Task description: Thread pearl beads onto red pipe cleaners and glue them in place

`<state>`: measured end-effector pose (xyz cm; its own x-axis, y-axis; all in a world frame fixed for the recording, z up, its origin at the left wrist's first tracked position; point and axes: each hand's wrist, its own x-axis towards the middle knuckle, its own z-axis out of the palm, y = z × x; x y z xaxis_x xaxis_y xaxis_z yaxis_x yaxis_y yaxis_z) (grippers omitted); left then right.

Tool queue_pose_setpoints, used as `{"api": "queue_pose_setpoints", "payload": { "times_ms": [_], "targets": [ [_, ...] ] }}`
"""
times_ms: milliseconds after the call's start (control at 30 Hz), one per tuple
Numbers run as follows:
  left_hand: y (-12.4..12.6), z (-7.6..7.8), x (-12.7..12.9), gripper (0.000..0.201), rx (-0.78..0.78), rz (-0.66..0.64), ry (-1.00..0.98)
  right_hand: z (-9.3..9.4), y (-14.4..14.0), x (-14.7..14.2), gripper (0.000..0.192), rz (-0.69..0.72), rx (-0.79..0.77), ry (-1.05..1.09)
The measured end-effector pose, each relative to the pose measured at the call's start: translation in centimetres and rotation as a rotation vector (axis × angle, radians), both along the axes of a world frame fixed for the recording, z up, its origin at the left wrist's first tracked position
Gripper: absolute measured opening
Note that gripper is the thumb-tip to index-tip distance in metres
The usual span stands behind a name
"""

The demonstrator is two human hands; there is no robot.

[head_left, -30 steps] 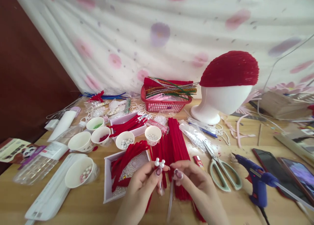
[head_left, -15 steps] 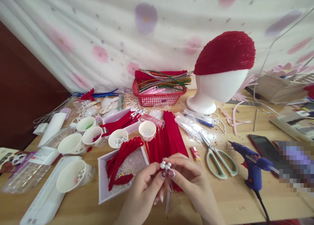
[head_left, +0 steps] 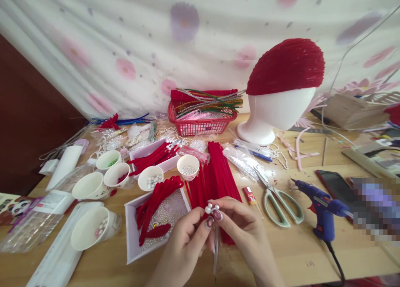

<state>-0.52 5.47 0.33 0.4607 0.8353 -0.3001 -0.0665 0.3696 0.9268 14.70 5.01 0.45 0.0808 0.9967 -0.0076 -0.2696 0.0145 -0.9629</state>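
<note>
Both hands meet over the table's front, pinching a small cluster of white pearl beads (head_left: 210, 209) between thumbs and fingertips. My left hand (head_left: 190, 239) is closed on its left side, with a bit of red beneath the beads. My right hand (head_left: 242, 228) grips it from the right, its thumb against the beads. Below the fingers a thin, pale stick (head_left: 215, 258) points down; which hand holds it I cannot tell. Behind the hands lie red pipe cleaners (head_left: 220, 170). Left of them is a white box (head_left: 133, 237) with loose pearls and looped red pipe cleaners (head_left: 159, 199).
Paper cups of beads (head_left: 187, 167) stand at left. To the right are scissors (head_left: 278, 199), a lighter (head_left: 249, 195), a blue glue gun (head_left: 323, 212) and a phone (head_left: 334, 187). A red basket (head_left: 203, 128) and a red-capped foam head (head_left: 275, 112) stand behind.
The pearl cluster has turned slightly between my fingers, and the right thumb has shifted up against it. The pale stick below has swung a little to the right.
</note>
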Motion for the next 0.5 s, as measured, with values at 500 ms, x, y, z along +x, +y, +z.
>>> {"api": "queue_pose_setpoints", "payload": {
  "times_ms": [500],
  "targets": [
    [-0.26,-0.07,0.49,0.057,-0.005,0.011,0.05,-0.39,0.2,0.58,0.011,0.056,-0.057,0.116]
  ]
}}
